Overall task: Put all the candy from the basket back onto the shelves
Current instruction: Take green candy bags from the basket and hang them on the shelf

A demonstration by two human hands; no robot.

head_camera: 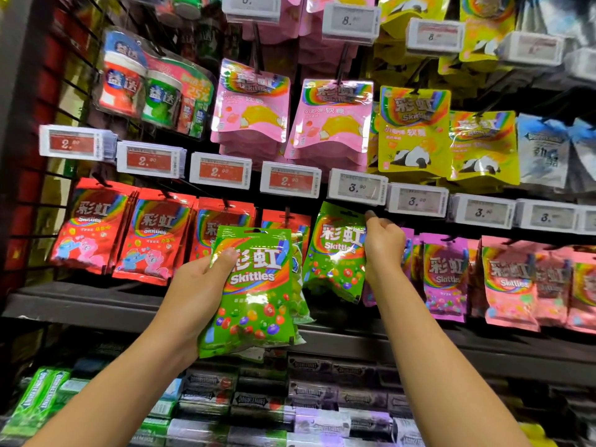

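Note:
My left hand [196, 285] grips a small stack of green Skittles bags [258, 295] by their left edge, held in front of the middle row of the candy shelf. My right hand [383, 243] pinches the right edge of another green Skittles bag [335, 253], which is tilted and raised to a peg just under the price tags [356, 187]. Whether that bag hangs on the peg I cannot tell. The basket is out of view.
Red Skittles bags [96, 233] hang left of the green bag, purple [446, 275] and pink ones [512, 285] to the right. Pink [251, 104] and yellow bags [414, 130] hang on the row above. Gum packs [322, 395] fill the bottom shelf below the dark ledge [96, 304].

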